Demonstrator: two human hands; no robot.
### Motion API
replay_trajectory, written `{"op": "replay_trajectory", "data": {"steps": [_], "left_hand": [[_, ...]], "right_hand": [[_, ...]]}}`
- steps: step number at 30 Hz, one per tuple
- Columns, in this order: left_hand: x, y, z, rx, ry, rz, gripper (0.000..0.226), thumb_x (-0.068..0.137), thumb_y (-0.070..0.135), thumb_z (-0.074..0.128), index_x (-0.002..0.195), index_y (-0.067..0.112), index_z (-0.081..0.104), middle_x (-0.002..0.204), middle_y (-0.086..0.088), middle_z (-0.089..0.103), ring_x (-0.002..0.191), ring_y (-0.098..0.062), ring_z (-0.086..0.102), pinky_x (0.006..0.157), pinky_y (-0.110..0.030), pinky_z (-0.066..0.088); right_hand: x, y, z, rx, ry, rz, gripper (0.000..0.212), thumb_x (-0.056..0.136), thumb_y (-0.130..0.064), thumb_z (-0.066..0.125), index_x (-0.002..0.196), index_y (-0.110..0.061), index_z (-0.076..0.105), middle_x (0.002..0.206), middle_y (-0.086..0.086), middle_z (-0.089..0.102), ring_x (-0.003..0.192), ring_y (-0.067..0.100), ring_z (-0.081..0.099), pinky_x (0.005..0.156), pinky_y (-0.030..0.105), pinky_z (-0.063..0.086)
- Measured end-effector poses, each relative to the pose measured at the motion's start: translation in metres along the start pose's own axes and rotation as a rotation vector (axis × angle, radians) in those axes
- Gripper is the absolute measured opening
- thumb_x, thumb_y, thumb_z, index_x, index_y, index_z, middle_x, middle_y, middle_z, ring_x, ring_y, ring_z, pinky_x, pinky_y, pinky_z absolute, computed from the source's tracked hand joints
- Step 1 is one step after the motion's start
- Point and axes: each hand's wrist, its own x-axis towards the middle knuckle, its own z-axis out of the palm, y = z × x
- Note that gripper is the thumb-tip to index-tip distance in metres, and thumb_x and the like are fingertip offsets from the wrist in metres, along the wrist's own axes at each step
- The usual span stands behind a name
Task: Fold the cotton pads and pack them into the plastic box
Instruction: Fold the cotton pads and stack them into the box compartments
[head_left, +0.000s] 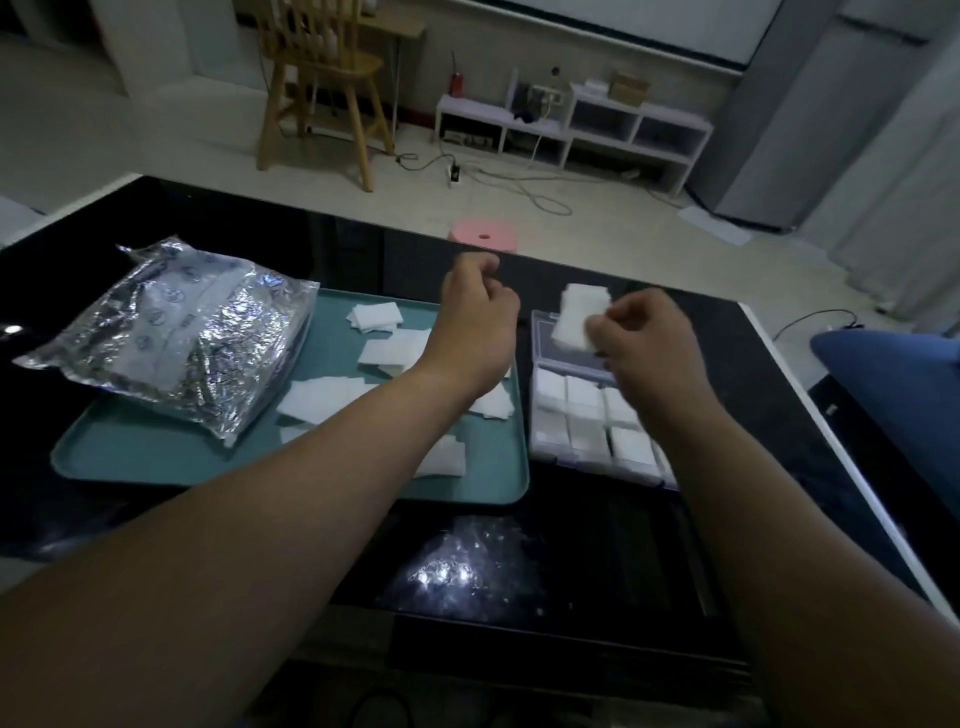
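While my right hand (644, 338) pinches a folded white cotton pad (574, 317) just above the far end of the clear compartmented plastic box (543, 338), I judge the packing well along: the near compartments already hold folded white pads (587, 415), and the far section looks unfilled. My left hand (478, 317) hovers over the teal plastic tray (156, 457), fingers curled, with nothing visible in them. Several flat loose pads (387, 351) lie on that tray, not yet folded. Beside them, the crinkled silver foil bag (176, 338) carries faint round printed marks; I can read no words or brand.
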Motion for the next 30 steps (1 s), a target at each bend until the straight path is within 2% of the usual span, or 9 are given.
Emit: {"op": "replay_trajectory", "data": {"steps": [4, 8, 11, 13, 17, 22, 24, 27, 30], "left_hand": [[0.009, -0.021, 0.020, 0.341, -0.197, 0.074, 0.025, 0.104, 0.017, 0.046, 0.123, 0.018, 0.061, 0.131, -0.005, 0.058, 0.111, -0.022, 0.059, 0.095, -0.035, 0.048], [0.004, -0.042, 0.033, 0.641, -0.354, 0.121, 0.031, 0.101, 0.014, 0.045, 0.126, 0.017, 0.063, 0.129, -0.005, 0.061, 0.115, -0.025, 0.058, 0.094, -0.037, 0.047], [0.003, -0.050, 0.037, 0.681, -0.344, 0.091, 0.020, 0.100, 0.015, 0.043, 0.112, 0.021, 0.057, 0.115, -0.005, 0.066, 0.098, -0.025, 0.059, 0.079, -0.039, 0.048], [0.003, -0.052, 0.037, 0.660, -0.327, 0.064, 0.016, 0.100, 0.013, 0.042, 0.108, 0.022, 0.053, 0.106, -0.004, 0.065, 0.092, -0.026, 0.058, 0.074, -0.039, 0.045], [0.002, -0.055, 0.038, 0.588, -0.352, 0.065, 0.032, 0.099, 0.010, 0.043, 0.126, 0.024, 0.050, 0.111, 0.001, 0.064, 0.098, -0.023, 0.060, 0.084, -0.041, 0.051], [0.003, -0.064, 0.042, 0.690, -0.394, 0.122, 0.049, 0.098, 0.012, 0.043, 0.142, 0.031, 0.053, 0.125, -0.009, 0.059, 0.115, -0.030, 0.054, 0.094, -0.042, 0.048], [0.002, -0.065, 0.043, 0.773, -0.389, 0.152, 0.048, 0.098, 0.017, 0.043, 0.141, 0.033, 0.055, 0.126, -0.009, 0.056, 0.120, -0.032, 0.049, 0.100, -0.045, 0.045], [-0.003, -0.061, 0.041, 0.900, -0.321, 0.288, 0.037, 0.100, 0.027, 0.046, 0.133, 0.034, 0.062, 0.125, -0.002, 0.052, 0.118, -0.029, 0.046, 0.097, -0.044, 0.042], [-0.009, -0.058, 0.039, 1.013, -0.332, 0.384, 0.035, 0.101, 0.032, 0.046, 0.128, 0.035, 0.067, 0.130, 0.002, 0.051, 0.120, -0.028, 0.044, 0.094, -0.044, 0.037]], "right_hand": [[0.021, 0.040, -0.025, -0.049, 0.063, 0.139, 0.016, 0.091, -0.020, 0.074, 0.098, -0.011, 0.064, 0.091, 0.008, 0.068, 0.078, 0.025, 0.062, 0.068, 0.033, 0.047], [0.024, 0.054, -0.008, -0.114, -0.082, 0.178, 0.019, 0.092, -0.020, 0.076, 0.101, -0.007, 0.067, 0.094, 0.010, 0.070, 0.084, 0.026, 0.067, 0.067, 0.036, 0.052], [0.025, 0.060, 0.010, -0.158, -0.181, 0.213, 0.018, 0.092, -0.021, 0.076, 0.103, -0.011, 0.065, 0.098, 0.008, 0.071, 0.088, 0.027, 0.069, 0.067, 0.036, 0.055], [0.026, 0.064, 0.017, -0.207, -0.209, 0.214, 0.016, 0.093, -0.021, 0.075, 0.102, -0.014, 0.064, 0.098, 0.007, 0.070, 0.088, 0.024, 0.068, 0.074, 0.041, 0.058], [0.028, 0.064, 0.021, -0.233, -0.238, 0.238, 0.014, 0.092, -0.019, 0.075, 0.100, -0.016, 0.064, 0.100, 0.007, 0.068, 0.092, 0.026, 0.067, 0.085, 0.049, 0.060], [0.030, 0.062, 0.024, -0.315, -0.280, 0.235, 0.009, 0.093, -0.017, 0.068, 0.092, -0.008, 0.070, 0.090, 0.012, 0.072, 0.091, 0.032, 0.069, 0.087, 0.054, 0.059], [0.028, 0.063, 0.028, -0.387, -0.263, 0.214, 0.009, 0.092, -0.019, 0.065, 0.088, -0.012, 0.070, 0.085, 0.007, 0.071, 0.087, 0.029, 0.070, 0.083, 0.049, 0.060], [0.021, 0.063, 0.031, -0.450, -0.166, 0.120, 0.004, 0.092, -0.024, 0.065, 0.094, -0.024, 0.063, 0.088, -0.004, 0.067, 0.084, 0.021, 0.066, 0.075, 0.040, 0.057], [0.018, 0.061, 0.031, -0.481, -0.212, 0.065, 0.007, 0.095, -0.024, 0.062, 0.093, -0.029, 0.067, 0.090, -0.006, 0.068, 0.082, 0.018, 0.066, 0.076, 0.040, 0.058]]}}
